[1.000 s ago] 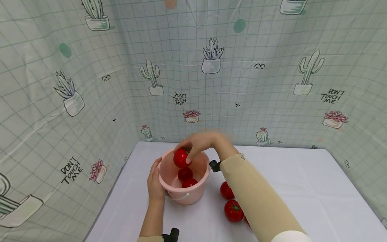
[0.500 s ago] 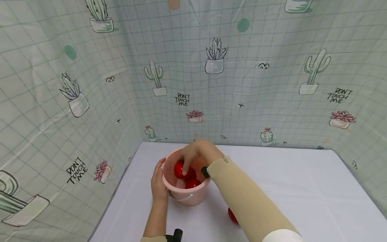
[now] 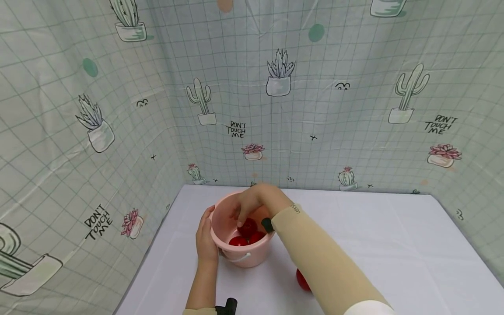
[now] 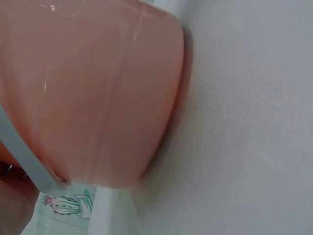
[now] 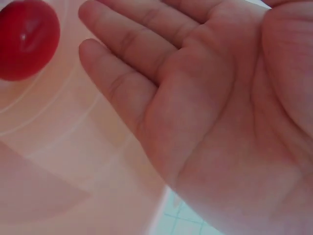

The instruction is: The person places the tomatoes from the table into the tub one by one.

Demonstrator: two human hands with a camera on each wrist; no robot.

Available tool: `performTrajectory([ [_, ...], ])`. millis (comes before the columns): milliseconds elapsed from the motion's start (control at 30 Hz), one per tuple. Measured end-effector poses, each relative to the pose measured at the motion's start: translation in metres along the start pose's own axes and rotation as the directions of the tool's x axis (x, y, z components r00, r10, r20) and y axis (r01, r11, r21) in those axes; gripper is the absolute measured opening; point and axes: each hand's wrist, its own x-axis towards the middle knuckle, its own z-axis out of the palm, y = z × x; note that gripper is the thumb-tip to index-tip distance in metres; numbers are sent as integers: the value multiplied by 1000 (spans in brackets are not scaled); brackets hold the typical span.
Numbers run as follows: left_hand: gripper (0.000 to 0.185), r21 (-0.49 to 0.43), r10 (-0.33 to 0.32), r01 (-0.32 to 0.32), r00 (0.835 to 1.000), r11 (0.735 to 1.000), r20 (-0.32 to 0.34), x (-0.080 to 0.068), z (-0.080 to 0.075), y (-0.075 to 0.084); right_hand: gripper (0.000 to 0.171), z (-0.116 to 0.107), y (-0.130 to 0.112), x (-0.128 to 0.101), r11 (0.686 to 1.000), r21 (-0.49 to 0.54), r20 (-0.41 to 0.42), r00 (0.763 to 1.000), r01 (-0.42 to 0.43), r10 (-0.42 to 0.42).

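Tomatoes number three inside one pink bucket, one tomato showing outside.

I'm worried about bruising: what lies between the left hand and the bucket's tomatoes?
The wall of the pink bucket; the head view shows the left hand outside, tomatoes inside.

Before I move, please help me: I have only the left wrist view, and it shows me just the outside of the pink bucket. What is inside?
Observer: In the head view, I see three red tomatoes at the bottom of the pink bucket.
Operator: Thank you. Is something else reaching in?
Observer: Yes, the right hand; its fingers are below the rim.
Operator: And is there any tomato outside?
Observer: At least one: a red tomato on the white table, partly hidden by the beige sleeve.
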Motion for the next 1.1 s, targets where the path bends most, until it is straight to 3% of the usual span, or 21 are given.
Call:
performTrajectory([
  [200,40,15,-4,4,1000,1000,6,-2,4,2,55,-4,2,-12,994,-86,-7,998,62,-63],
  [433,41,7,15,-15,1000,1000,7,0,7,1,54,-16,12,-36,959,-218,-37,980,183,-196],
  [700,41,10,11,-11,1000,1000,-4,0,8,2,58,-16,48,-75,955,-174,-146,953,240,-266],
  [900,40,42,-4,5,1000,999,-16,-2,7,3,56,5,87,-110,956,-44,-311,905,292,-291],
  [1100,38,34,-11,12,1000,999,-19,-2,4,4,56,43,134,-153,957,-14,-497,828,291,-259],
])
